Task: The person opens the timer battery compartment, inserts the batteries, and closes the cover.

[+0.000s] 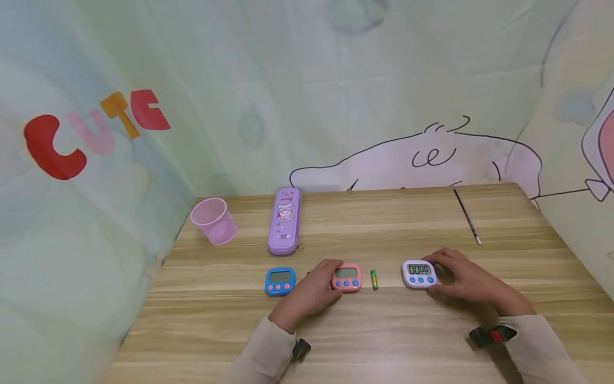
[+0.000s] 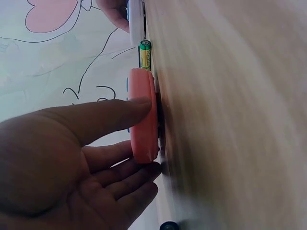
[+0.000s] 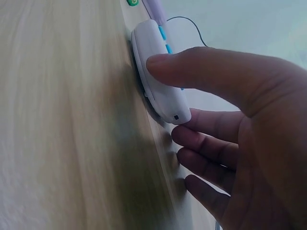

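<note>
Two at once, edge-pinching pink timer [image 1: 347, 275] with left hand [image 1: 315, 289], white timer [image 1: 419, 274] with right hand [image 1: 465, 279], prob dodging buttons [image 1: 347, 283].

Pink timer [image 1: 347, 278]: I'm seeing it lying face-up on the counter [image 1: 355, 336], screen blank, the left hand [image 1: 316, 288] gripping its left side.
White timer [image 1: 419, 274]: it's lying face-up farther right, displaying zeros above three blue buttons, the right hand [image 1: 462, 280] gripping its right side.
</note>
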